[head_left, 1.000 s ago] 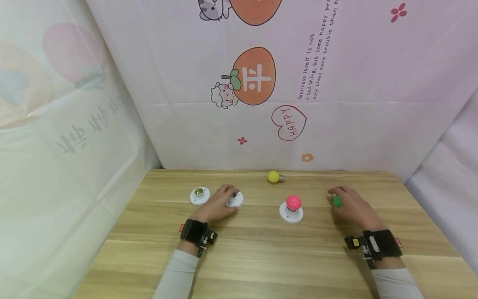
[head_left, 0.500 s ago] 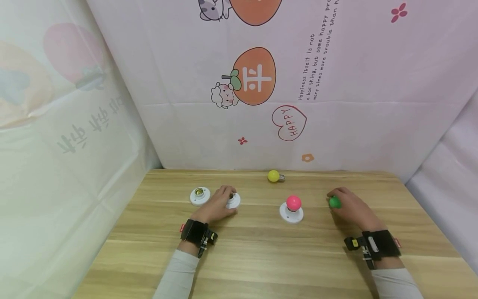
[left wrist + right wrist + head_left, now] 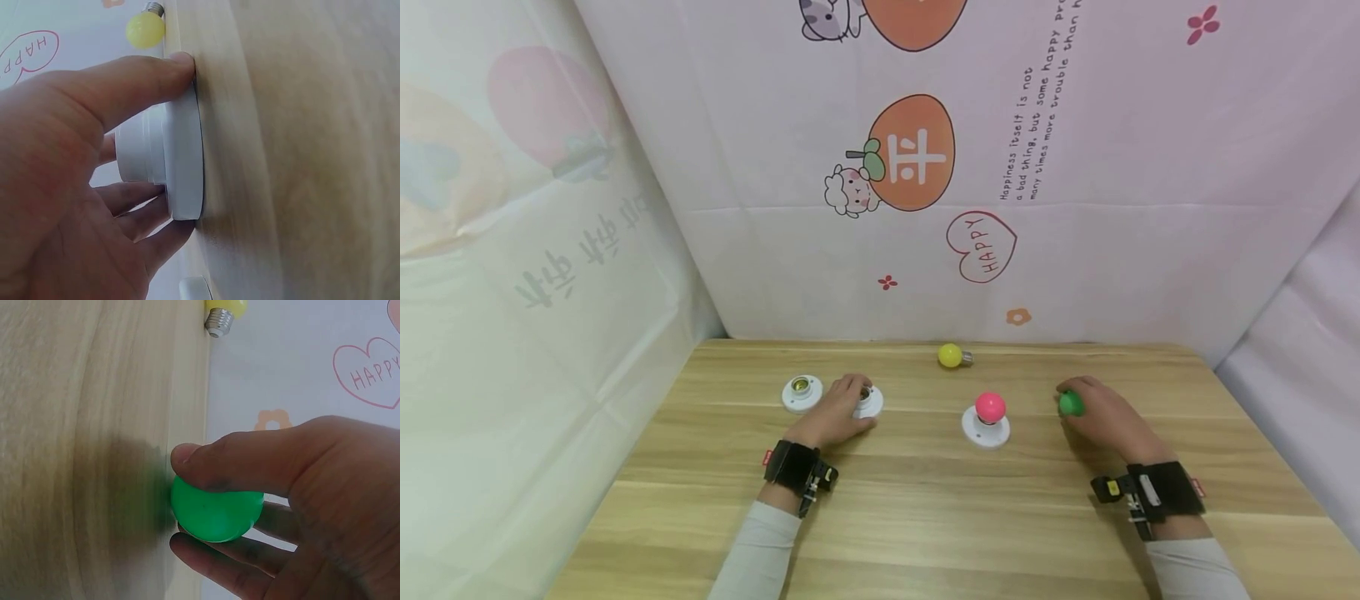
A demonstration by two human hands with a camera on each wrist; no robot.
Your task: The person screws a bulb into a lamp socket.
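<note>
Right hand [image 3: 1107, 418], thumb and fingers curled, grips the green bulb [image 3: 1071, 404] to the right of the pink bulb [image 3: 991, 407]. Left hand [image 3: 833, 414], spread wider, holds a white socket [image 3: 185, 156] left of the pink bulb.

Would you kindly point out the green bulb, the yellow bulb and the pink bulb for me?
Green bulb [image 3: 217, 512]: right wrist view, on its rounded globe.
Yellow bulb [image 3: 951, 356]: head view, on its globe.
Pink bulb [image 3: 990, 407]: head view, on its globe.

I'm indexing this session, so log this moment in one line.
left hand: grips middle socket; right hand: holds green bulb; pink bulb: in right socket; yellow bulb: lies on table; left socket: no bulb
</note>
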